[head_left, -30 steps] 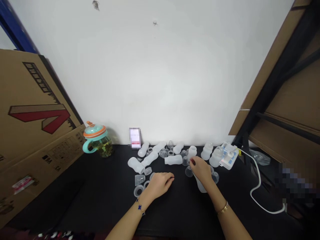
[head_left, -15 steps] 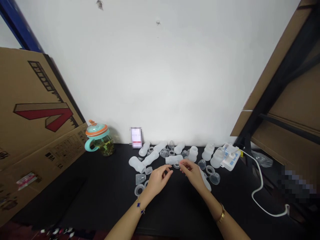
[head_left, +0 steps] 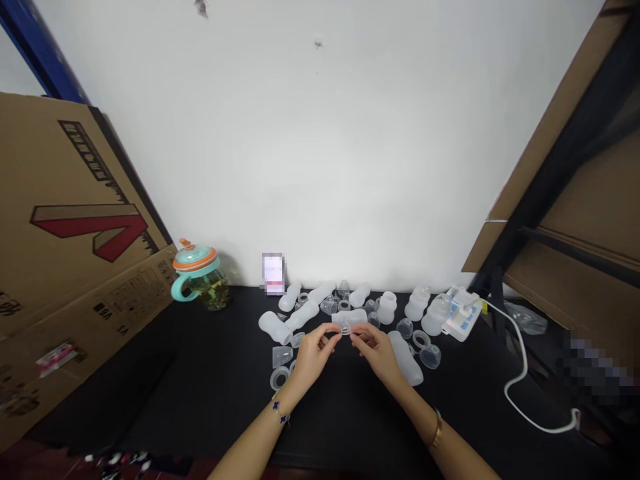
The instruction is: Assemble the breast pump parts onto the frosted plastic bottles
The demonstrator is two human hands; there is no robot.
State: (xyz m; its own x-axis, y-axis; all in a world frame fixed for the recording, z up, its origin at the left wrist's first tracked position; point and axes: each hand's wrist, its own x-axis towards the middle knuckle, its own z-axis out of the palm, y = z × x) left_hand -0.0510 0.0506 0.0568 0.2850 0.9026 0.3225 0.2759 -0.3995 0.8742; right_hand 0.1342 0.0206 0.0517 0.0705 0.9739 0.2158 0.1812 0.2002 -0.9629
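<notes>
A small clear bottle nipple (head_left: 345,329) with a round flange is pinched by its rim between both hands. My left hand (head_left: 315,351) grips its left side with thumb and fingertips, and my right hand (head_left: 373,347) does the same on the right. Just behind it lies a frosted white bottle body (head_left: 349,316) on its side. Another bottle body (head_left: 406,359) rests beside my right hand. To the left of my left hand are a clear cap (head_left: 282,356) and a translucent ring (head_left: 279,378).
Several frosted bottles, caps and rings are spread along the wall on the black table (head_left: 210,393). A teal-lidded glass teapot (head_left: 201,277) and a blurred phone (head_left: 273,273) stand left. On the right, a power strip (head_left: 463,313) has a white cable (head_left: 520,373). Cardboard (head_left: 80,240) flanks the left side.
My right hand has moved left and my fingertips have come together on the nipple, which is now raised in both hands. The bottle body beside my right hand shows more fully.
</notes>
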